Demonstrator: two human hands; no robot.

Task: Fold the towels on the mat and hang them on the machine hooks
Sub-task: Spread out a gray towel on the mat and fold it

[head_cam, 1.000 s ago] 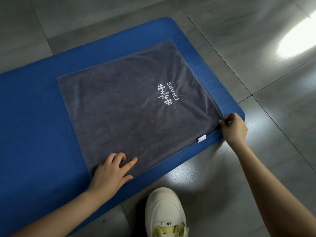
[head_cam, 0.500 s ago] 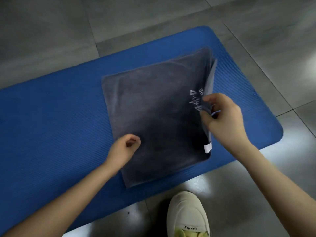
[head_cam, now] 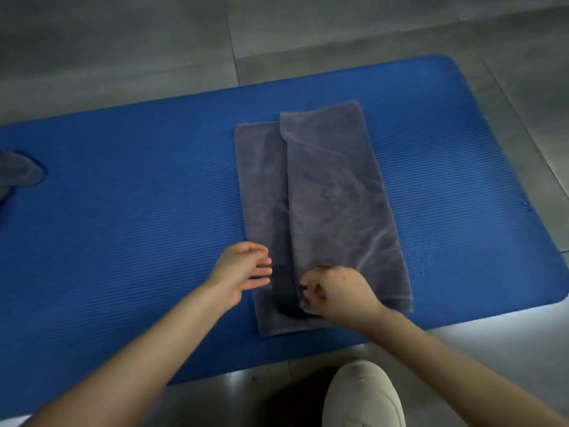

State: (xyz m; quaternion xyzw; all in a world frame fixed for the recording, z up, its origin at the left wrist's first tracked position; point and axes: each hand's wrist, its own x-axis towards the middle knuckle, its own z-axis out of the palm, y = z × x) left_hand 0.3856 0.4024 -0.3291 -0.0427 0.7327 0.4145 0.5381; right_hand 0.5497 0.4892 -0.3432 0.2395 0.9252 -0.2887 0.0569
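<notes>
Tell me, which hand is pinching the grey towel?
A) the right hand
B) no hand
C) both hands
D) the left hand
A: the right hand has its fingers curled on the near edge of the folded flap of the grey towel, while the left hand is open with straight fingers.

A grey terry-cloth towel (head_cam: 332,192) lies flat on a blue ribbed foam mat (head_cam: 138,226), right of its middle. It is folded lengthwise into a long strip: the right flap overlaps the left, leaving a narrow band uncovered. The right hand (head_cam: 335,292) pinches the flap's near corner. A second grey towel (head_cam: 18,172) lies bunched at the mat's left edge.
</notes>
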